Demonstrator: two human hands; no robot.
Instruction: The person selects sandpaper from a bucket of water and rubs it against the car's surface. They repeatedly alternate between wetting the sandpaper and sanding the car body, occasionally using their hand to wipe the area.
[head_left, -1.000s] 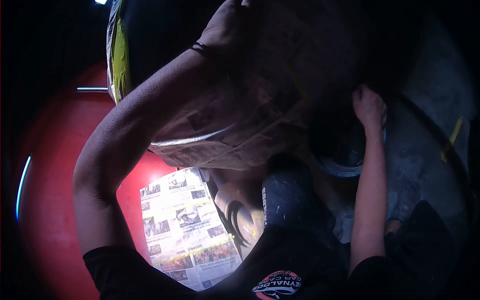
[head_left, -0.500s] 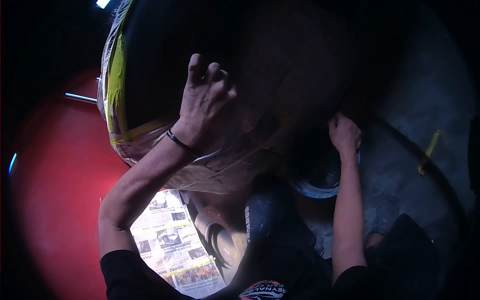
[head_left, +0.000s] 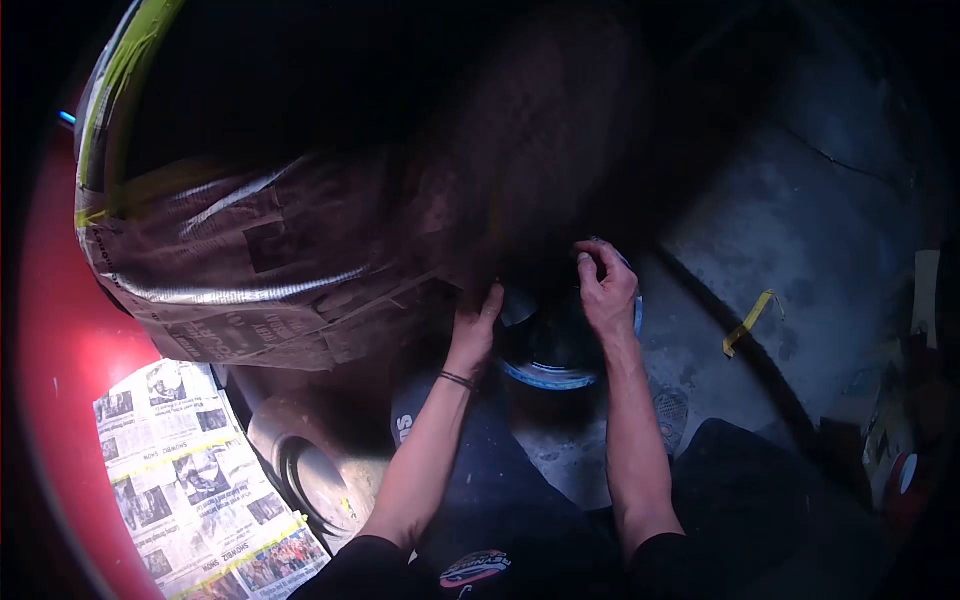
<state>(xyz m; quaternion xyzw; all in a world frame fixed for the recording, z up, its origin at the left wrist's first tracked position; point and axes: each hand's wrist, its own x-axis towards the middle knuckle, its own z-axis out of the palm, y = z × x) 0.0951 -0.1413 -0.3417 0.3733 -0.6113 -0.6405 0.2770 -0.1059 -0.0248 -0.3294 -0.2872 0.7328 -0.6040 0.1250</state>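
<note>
My left hand (head_left: pixel 475 328), with a dark band at its wrist, is beside the lower right edge of a newspaper-covered section (head_left: pixel 270 320) of the car. Its thumb points up, while its fingers are lost in shadow. My right hand (head_left: pixel 608 290) is above the right side of a dark round container (head_left: pixel 548 378) with a bluish rim, between my legs. Its fingers are curled in towards the thumb; what they hold, if anything, is too dark to make out. Yellow-green masking tape (head_left: pixel 130 60) runs along the covered section's left edge.
A red car panel (head_left: pixel 60 300) is at the left. Newspaper sheets (head_left: pixel 205 480) are taped beside a wheel (head_left: pixel 310 480). A piece of yellow tape (head_left: pixel 750 322) and a dark hose-like strip or shadow (head_left: pixel 740 340) lie across the grey floor (head_left: pixel 810 250).
My left hand has come down and right from the covered section. My right hand has shifted left in view, its fingers now facing inward. The view has turned right.
</note>
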